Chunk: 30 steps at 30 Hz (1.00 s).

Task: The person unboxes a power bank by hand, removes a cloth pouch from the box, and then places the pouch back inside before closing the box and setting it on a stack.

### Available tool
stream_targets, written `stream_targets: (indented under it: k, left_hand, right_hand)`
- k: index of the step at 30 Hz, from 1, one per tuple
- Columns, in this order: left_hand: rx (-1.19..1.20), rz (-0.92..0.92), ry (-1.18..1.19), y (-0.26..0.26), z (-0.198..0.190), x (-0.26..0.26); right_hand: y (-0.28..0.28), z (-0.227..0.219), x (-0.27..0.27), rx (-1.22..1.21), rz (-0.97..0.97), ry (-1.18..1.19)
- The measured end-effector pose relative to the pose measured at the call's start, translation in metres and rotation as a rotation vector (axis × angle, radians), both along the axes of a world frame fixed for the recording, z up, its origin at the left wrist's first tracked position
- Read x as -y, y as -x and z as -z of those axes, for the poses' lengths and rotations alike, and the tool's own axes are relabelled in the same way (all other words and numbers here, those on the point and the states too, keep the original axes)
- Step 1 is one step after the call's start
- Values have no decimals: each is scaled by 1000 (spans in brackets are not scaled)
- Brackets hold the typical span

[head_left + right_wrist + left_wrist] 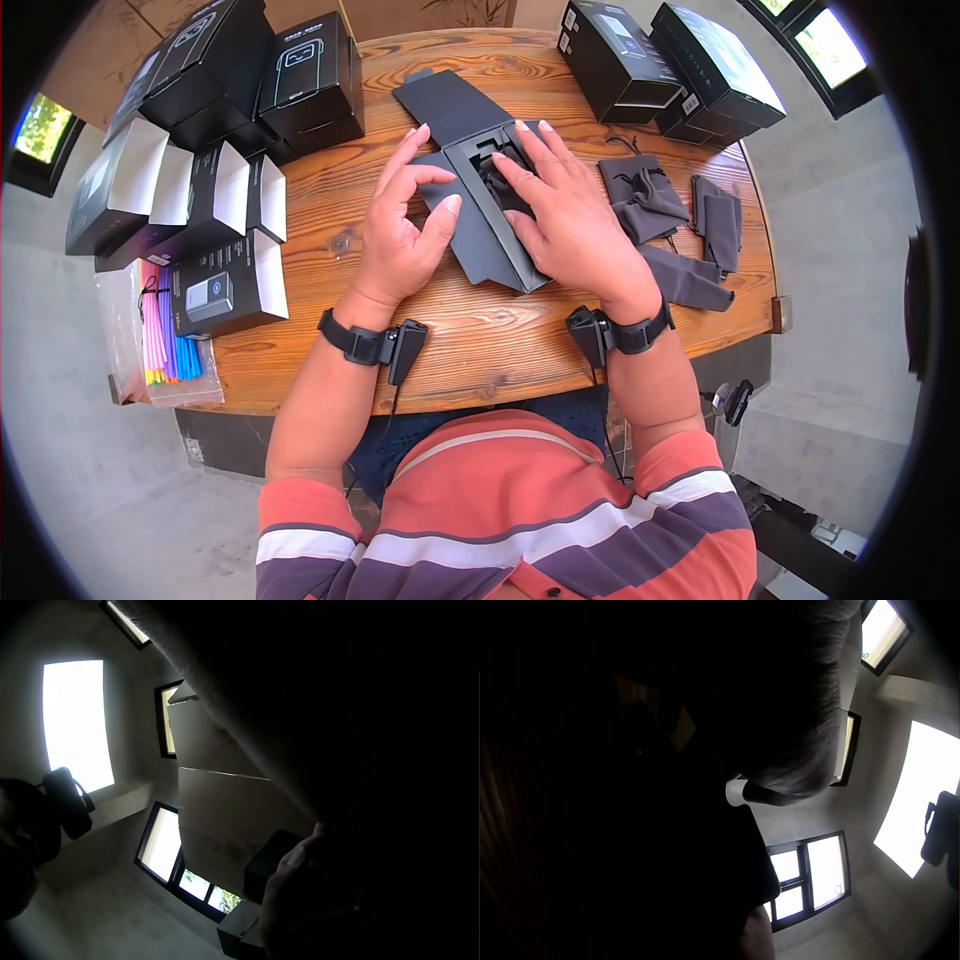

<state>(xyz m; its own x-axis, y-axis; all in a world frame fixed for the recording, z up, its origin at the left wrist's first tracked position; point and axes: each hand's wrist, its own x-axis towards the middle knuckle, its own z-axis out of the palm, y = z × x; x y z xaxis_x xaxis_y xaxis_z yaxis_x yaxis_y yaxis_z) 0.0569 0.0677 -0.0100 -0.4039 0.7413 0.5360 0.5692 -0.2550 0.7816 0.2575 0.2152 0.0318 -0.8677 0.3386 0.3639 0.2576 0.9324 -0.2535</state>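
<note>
A long black box [493, 226] lies with its lid flap [455, 105] and side flap [468, 236] folded out on the wooden table. Dark contents [493, 182] show inside it, partly covered by my right hand [575, 215]. That hand lies over the box's right side, its extended fingers reaching across the opening and its far end. My left hand [405, 228] is at the box's left, fingers spread and slightly bent, thumb and fingertips over the side flap. In the right wrist view, the fingers [289, 874] appear against deep shadow; the left wrist view is mostly black.
Dark drawstring pouches [645, 195] lie right of the box. Black cartons [312, 85] and smaller open-ended boxes [215, 285] stand at the left, near a bag of colourful sticks [170, 335]. More cartons [620, 60] stand at the back right.
</note>
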Motion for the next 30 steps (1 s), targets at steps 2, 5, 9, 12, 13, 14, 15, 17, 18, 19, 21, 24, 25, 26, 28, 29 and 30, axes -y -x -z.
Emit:
stream_targets:
  k: [2,5,9,12,13,14,15,17,18,19,21,24,25,26,28,29,30]
  left_hand:
    - [2,-15,-14,-1,3,-1]
    - [162,-27,-54,-4,7,-5]
    - [315,-30,-85,9,24,-9]
    - [329,-17,-56,3,16,-7]
    - [341,3,-16,-1,12,-6]
    - [342,3,-16,-3,11,-7]
    - [303,-17,17,-5,11,-8]
    - [228,-63,87,-6,12,-9]
    - [229,-64,87,-6,13,-9]
    - [210,-76,119,-7,12,-9]
    - [190,-91,152,-6,12,-8]
    - [146,-116,161,-3,14,-9]
    - [151,-115,168,-4,14,-9]
    - [157,-115,175,-4,13,-9]
    - [172,-113,176,-5,10,-9]
    - [188,-110,177,-6,10,-8]
    - [188,-110,180,-6,10,-7]
  right_hand:
    - [0,3,-2,-11,19,15]
    - [0,2,-2,-58,25,53]
    - [0,0,-9,-313,63,233]
    - [-1,-1,-16,-399,183,283]
    - [-2,-2,-19,-400,257,288]
    - [-3,-3,-23,-400,332,292]
    - [-3,7,-30,-418,371,307]
    - [-6,3,-37,-458,349,556]
    - [-7,2,-39,-496,319,806]
    - [-4,0,-39,-552,259,855]
    - [-9,-12,-36,-465,229,1037]
    - [-12,-15,-31,-317,162,1234]
    - [-10,-10,-29,-286,97,1123]
    - [-7,-6,-27,-255,32,1012]
    - [-4,-3,-19,-288,31,1066]
    - [-4,-4,-18,-241,33,880]
    - [-3,-6,-16,-193,36,695]
